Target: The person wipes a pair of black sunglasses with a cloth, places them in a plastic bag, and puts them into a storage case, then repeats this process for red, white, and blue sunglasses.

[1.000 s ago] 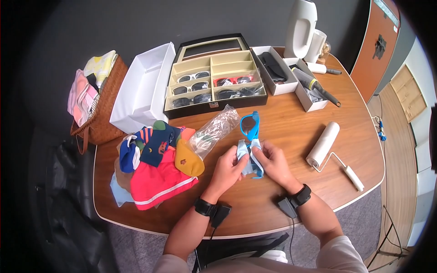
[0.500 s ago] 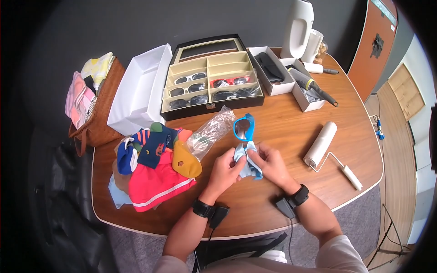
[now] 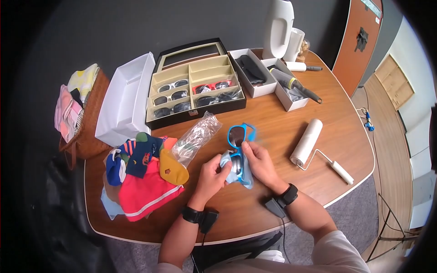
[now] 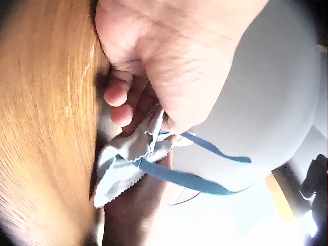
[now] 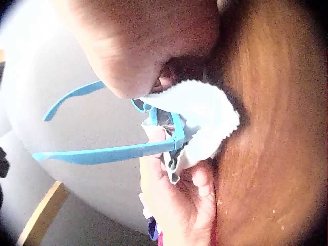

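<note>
Blue-framed sunglasses (image 3: 236, 135) with dark lenses are held above the table between both hands. My left hand (image 3: 212, 176) pinches a light blue cloth (image 3: 246, 179) around the lens nearer my body. My right hand (image 3: 262, 166) grips the sunglasses near the middle of the frame, with part of the cloth beside its fingers. In the right wrist view the zigzag-edged cloth (image 5: 207, 110) wraps one lens, and both temples (image 5: 110, 154) stick out unfolded. The left wrist view shows the left hand (image 4: 174, 56) with its fingers curled at the cloth (image 4: 125, 164).
A clear plastic bag (image 3: 196, 139) lies beyond the left hand, beside a pile of socks and clothing (image 3: 150, 191). Behind stand a sectioned sunglasses case (image 3: 200, 111), white boxes (image 3: 123, 98) and a basket (image 3: 93, 109). A lint roller (image 3: 307, 142) lies at right.
The right hand has shifted up along the sunglasses to the frame's middle, and the cloth has opened, uncovering part of the nearer lens. The head view has shifted, moving the scene leftward.
</note>
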### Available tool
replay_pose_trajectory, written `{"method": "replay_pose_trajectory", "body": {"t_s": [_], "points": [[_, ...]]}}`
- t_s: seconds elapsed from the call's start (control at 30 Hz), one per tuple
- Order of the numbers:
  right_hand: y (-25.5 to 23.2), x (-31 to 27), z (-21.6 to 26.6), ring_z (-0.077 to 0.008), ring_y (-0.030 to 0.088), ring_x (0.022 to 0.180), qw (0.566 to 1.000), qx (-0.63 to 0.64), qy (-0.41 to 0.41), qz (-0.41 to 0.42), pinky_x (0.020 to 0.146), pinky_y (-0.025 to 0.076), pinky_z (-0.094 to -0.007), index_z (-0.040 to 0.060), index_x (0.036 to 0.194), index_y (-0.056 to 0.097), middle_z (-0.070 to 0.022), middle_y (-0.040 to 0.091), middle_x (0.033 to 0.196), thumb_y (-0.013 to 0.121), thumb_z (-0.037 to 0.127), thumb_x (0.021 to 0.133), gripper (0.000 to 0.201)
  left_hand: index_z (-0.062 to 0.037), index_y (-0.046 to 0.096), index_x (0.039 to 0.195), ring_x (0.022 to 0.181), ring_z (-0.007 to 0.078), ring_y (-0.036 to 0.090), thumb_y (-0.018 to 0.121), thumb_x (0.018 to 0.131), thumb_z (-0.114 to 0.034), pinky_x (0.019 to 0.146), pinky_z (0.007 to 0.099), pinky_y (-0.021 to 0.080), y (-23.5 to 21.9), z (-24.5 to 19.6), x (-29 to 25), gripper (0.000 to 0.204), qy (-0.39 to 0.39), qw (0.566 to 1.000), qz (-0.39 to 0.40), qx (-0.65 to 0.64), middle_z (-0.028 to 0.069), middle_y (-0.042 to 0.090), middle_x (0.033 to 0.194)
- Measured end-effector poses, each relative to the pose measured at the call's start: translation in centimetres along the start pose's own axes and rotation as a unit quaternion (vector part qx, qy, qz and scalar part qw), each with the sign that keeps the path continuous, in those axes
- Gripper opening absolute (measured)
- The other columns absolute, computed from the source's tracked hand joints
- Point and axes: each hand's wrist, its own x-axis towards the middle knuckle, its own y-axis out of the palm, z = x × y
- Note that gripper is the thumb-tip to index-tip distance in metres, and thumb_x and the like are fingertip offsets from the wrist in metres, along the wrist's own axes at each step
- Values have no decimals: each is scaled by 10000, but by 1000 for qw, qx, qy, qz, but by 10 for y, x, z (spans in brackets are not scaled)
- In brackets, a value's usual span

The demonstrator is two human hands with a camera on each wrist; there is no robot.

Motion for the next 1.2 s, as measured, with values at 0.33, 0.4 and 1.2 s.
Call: {"method": "replay_pose_trajectory", "body": {"t_s": [0.33, 0.4, 1.2], "points": [[6, -7, 20, -72, 551, 764, 1000, -12, -23, -4, 689, 476, -235, -2, 1116, 597, -16, 621, 834, 666, 165, 935, 255, -14, 515, 973, 539, 104, 605, 502, 1022, -212, 436, 218, 460, -1, 3, 6, 204, 16, 995, -33, -96, 64, 620, 712], [6, -6, 16, -71, 554, 782, 999, -24, -25, -14, 704, 480, -242, 0, 1109, 604, -17, 622, 839, 669, 155, 930, 246, -18, 513, 985, 528, 103, 602, 499, 1023, -219, 423, 217, 455, 0, 3, 5, 205, 23, 994, -37, -99, 68, 620, 719], [-8, 1, 12, -111, 610, 568, 952, 288, 97, 21, 480, 514, -231, -5, 1054, 589, -60, 628, 785, 522, 164, 1006, 188, -18, 470, 1105, 552, 146, 619, 493, 1018, -245, 415, 238, 476, -3, 11, 9, 244, 53, 991, -56, -107, 97, 633, 788]]}}
